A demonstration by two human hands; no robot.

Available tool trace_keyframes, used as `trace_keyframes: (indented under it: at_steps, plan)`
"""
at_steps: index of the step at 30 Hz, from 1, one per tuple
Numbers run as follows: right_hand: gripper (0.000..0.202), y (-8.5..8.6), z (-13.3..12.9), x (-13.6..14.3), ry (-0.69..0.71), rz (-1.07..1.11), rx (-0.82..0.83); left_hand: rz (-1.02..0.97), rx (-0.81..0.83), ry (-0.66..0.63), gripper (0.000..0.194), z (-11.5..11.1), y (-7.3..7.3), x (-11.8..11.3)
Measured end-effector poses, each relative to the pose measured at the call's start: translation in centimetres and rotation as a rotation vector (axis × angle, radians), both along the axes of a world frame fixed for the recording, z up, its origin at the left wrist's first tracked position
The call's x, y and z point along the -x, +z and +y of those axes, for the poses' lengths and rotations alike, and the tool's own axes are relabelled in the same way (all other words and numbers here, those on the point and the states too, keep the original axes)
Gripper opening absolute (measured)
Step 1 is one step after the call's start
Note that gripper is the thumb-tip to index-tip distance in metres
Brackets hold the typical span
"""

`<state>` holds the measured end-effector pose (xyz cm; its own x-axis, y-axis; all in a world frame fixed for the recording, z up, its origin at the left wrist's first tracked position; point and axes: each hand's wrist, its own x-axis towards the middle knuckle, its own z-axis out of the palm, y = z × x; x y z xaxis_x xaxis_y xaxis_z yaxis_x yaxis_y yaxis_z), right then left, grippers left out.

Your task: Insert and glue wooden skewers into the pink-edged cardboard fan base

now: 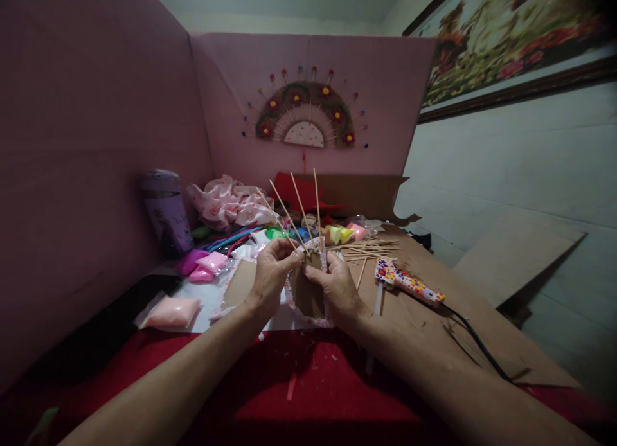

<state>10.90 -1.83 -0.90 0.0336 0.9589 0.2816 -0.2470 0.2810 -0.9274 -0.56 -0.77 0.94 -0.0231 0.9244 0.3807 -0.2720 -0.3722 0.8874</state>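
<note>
Between both hands stands a cardboard piece edged with pink-spotted white cloth. Several thin wooden sticks fan upward from its top edge. My left hand is closed on the upper left part, its thumb and fingers pinched near the feet of the sticks. On the other side, my right hand grips the right edge, with the thumb lying across the bare cardboard. The fingers behind the piece are hidden. Left of it lies another cardboard piece with a cloth edge.
A flower-patterned glue gun with a black cord rests at right, near loose wooden sticks. Pink bags, a purple tumbler and crumpled cloth are at left. A decorated fan hangs on the pink panel behind.
</note>
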Motion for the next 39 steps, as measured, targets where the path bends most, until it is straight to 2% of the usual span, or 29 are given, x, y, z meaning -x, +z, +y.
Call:
trace_keyframes:
  at_steps: [39]
  plan:
    - [0.027, 0.11, -0.13, 0.04, -0.002, -0.029, 0.005, 0.011, 0.01, 0.031, 0.023, -0.14, 0.26, -0.26]
